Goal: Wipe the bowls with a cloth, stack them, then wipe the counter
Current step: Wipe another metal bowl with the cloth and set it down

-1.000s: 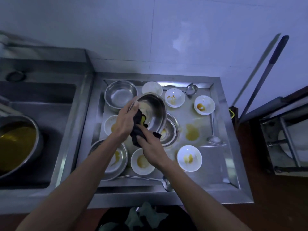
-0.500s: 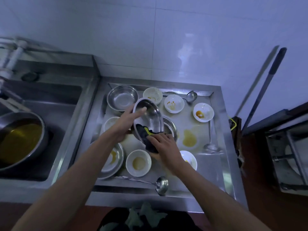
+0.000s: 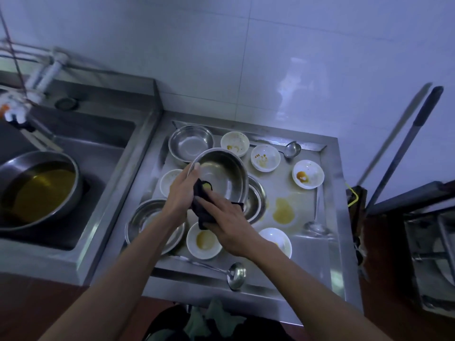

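My left hand (image 3: 181, 193) grips the left rim of a steel bowl (image 3: 224, 174), tilted up above the steel counter (image 3: 317, 247). My right hand (image 3: 227, 223) presses a dark cloth (image 3: 203, 205) against the bowl's lower inside. Under the tilted bowl sits another steel bowl (image 3: 254, 201). A clean-looking steel bowl (image 3: 190, 142) stands at the back left, and a wide steel bowl (image 3: 145, 219) lies under my left forearm. Several white bowls with yellow sauce stains surround them, such as one (image 3: 307, 173) at the right and one (image 3: 203, 241) near the front.
A yellow sauce puddle (image 3: 283, 211) lies on the counter. Ladles lie at the front (image 3: 236, 274), the back (image 3: 291, 148) and the right (image 3: 316, 227). A sink on the left holds a large pan of yellow liquid (image 3: 39, 188). A dark pole (image 3: 403, 148) leans on the right wall.
My right hand with the cloth has shifted inside the bowl, from its lower rim toward my left hand. The bowl stays tilted in my left hand. The camera view has tilted up slightly.
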